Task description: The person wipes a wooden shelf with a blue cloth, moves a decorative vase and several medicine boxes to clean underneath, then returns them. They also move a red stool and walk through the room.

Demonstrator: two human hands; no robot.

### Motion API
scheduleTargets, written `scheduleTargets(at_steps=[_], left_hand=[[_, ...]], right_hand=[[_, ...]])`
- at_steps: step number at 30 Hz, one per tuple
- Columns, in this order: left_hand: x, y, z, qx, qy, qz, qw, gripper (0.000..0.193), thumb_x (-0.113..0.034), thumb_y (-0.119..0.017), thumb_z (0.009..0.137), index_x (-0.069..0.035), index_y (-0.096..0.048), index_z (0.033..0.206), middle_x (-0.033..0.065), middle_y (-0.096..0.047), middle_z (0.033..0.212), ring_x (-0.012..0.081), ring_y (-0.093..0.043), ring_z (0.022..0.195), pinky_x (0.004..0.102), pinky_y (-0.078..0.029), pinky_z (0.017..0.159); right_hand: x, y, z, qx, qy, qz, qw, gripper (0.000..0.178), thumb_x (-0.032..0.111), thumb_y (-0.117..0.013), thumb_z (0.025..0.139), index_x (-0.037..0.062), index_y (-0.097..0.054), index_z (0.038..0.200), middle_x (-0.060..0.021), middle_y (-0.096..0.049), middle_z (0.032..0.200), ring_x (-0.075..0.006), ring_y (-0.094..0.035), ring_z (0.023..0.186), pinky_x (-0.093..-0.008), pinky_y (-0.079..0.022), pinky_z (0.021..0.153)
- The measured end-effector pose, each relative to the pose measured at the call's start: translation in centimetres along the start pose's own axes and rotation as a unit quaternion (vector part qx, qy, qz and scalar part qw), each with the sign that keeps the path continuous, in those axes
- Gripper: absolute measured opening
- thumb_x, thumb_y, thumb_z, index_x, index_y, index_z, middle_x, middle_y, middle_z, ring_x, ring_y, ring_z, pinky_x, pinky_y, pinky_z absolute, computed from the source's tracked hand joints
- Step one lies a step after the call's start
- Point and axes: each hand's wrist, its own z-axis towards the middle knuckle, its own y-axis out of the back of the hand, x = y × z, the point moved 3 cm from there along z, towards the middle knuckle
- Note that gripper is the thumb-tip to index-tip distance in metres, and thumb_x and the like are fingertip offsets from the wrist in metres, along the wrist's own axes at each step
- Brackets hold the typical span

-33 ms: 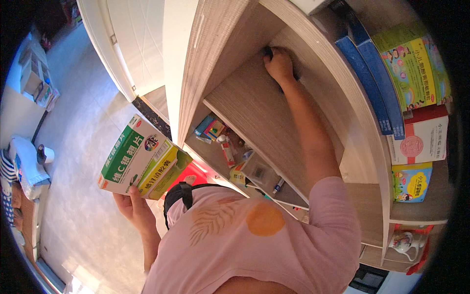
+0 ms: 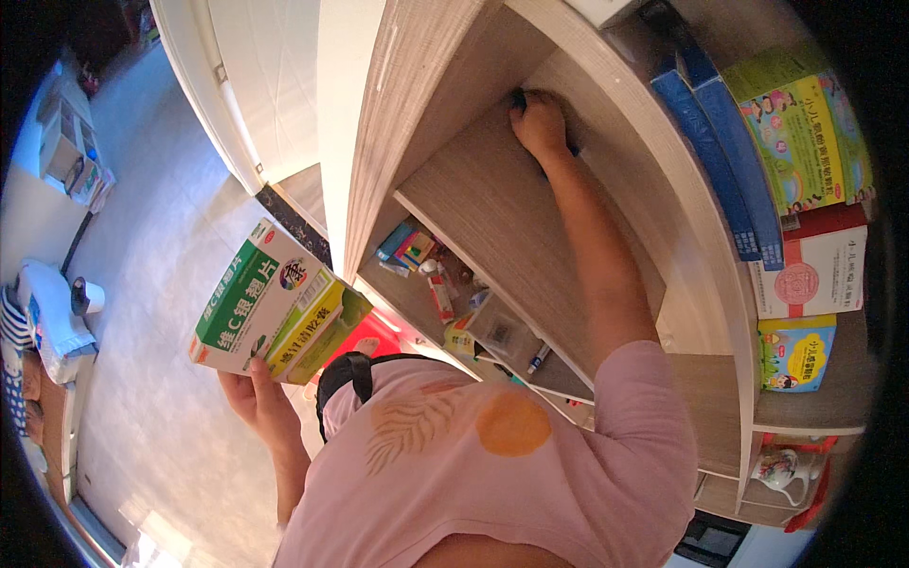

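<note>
My left hand (image 2: 260, 398) grips two medicine boxes from below, tilted, in front of me on the left. One is a green and white medicine box (image 2: 248, 308); against it lies a yellow-green medicine box (image 2: 322, 331). My right arm reaches deep into a wooden shelf compartment (image 2: 473, 185). There my right hand (image 2: 540, 125) is closed, back side toward me, near the compartment's rear corner. Something dark shows at its fingers and beside the wrist; its kind is hidden.
A lower shelf holds a clear plastic box (image 2: 502, 327), a red and white tube (image 2: 438, 292) and small packets. To the right, shelves carry blue boxes (image 2: 705, 156), a yellow-green carton (image 2: 795, 142), a white and red carton (image 2: 814, 275) and a teapot (image 2: 781, 469). A white door (image 2: 275, 85) stands left.
</note>
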Motion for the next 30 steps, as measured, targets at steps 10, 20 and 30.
scheduleTargets(at_steps=[10,20,30], left_hand=[[0.1,-0.1,0.2,-0.004,0.014,-0.018,1.000,0.032,-0.011,-0.050,0.089,0.002,-0.040,0.118,0.0111,-0.052,0.112,0.0150,-0.051,0.102,0.0316,-0.042,0.087],[-0.4,-1.2,1.7,0.061,0.012,-0.032,0.998,0.033,-0.009,-0.049,0.089,0.001,-0.040,0.119,0.0117,-0.051,0.114,0.0161,-0.051,0.102,0.0329,-0.041,0.089],[-1.3,0.3,1.1,0.052,0.005,-0.004,0.999,0.033,-0.010,-0.050,0.089,0.001,-0.040,0.119,0.0116,-0.052,0.112,0.0161,-0.051,0.102,0.0332,-0.042,0.088]], right_hand=[[-0.6,-0.3,1.1,0.187,-0.049,-0.013,0.981,0.032,0.023,-0.054,0.079,0.0076,-0.062,0.106,-0.0185,-0.054,0.114,-0.0323,-0.050,0.106,-0.0400,-0.041,0.091],[9.6,8.6,-5.3,0.118,0.135,0.184,0.966,0.029,0.015,-0.056,0.076,0.0042,-0.062,0.103,-0.0156,-0.056,0.103,-0.0317,-0.053,0.098,-0.0389,-0.043,0.086],[7.2,7.0,-4.9,0.052,0.070,0.165,0.982,0.020,0.014,-0.058,0.073,0.0060,-0.063,0.091,-0.0131,-0.057,0.090,-0.0313,-0.056,0.083,-0.0428,-0.046,0.072]])
